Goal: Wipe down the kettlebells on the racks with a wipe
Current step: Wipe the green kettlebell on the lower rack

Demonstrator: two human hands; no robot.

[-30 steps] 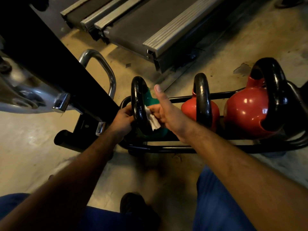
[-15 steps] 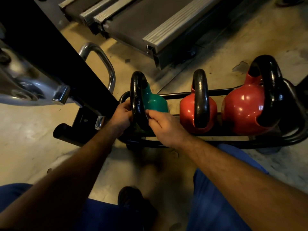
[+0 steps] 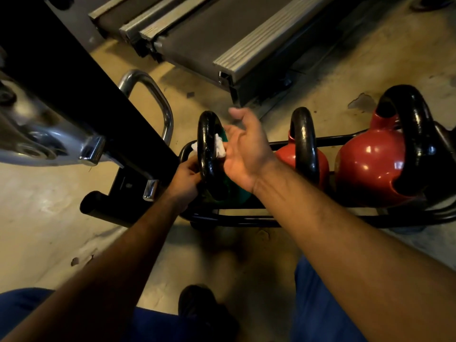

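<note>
A green kettlebell (image 3: 237, 196) with a black handle (image 3: 206, 144) stands at the left end of the low black rack (image 3: 234, 217). My left hand (image 3: 185, 178) grips that handle from the left. A white wipe (image 3: 219, 148) lies around the handle, showing on both sides of it. My right hand (image 3: 244, 149) pinches the wipe against the handle's right side with its lower fingers, thumb and forefinger spread upward. To the right sit a small red kettlebell (image 3: 283, 154) and a large red kettlebell (image 3: 370, 169), both with black handles.
A black and chrome exercise machine (image 3: 61, 90) with a chrome loop bar (image 3: 158, 95) crowds the rack's left end. A treadmill deck (image 3: 222, 33) lies just behind the rack. My dark shoe (image 3: 197, 304) and blue trouser legs are below, on the concrete floor.
My right hand has risen from low on the handle to its upper part, and the white wipe shows again around the handle. My left hand keeps its grip on the handle.
</note>
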